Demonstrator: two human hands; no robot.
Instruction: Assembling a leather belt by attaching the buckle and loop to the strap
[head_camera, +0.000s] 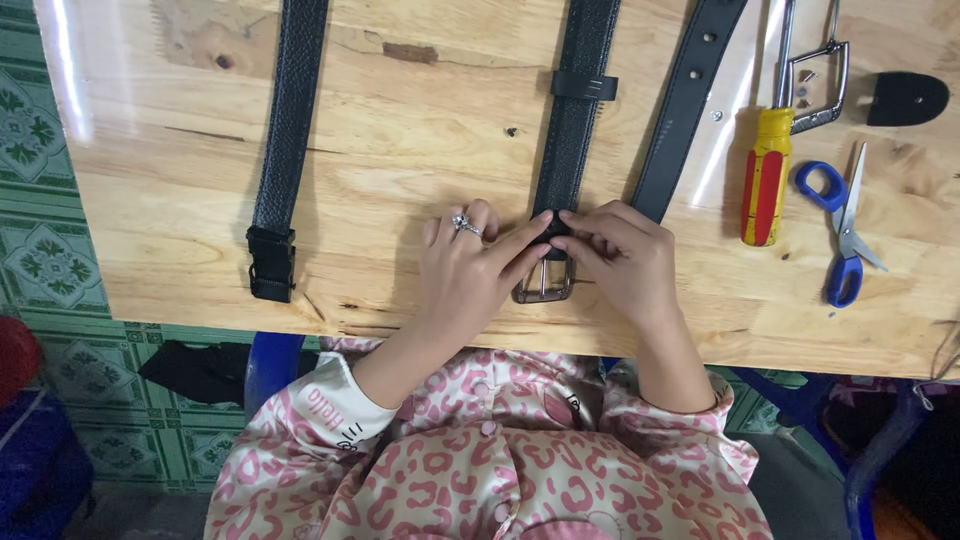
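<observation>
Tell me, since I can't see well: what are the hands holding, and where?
Both hands pinch the middle black belt at its end, just above the metal buckle.

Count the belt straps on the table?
3. Left strap with a black clip buckle; middle strap, its metal buckle end under the left hand and right hand; a third strap slanting right of it. Tops run out of frame.
</observation>
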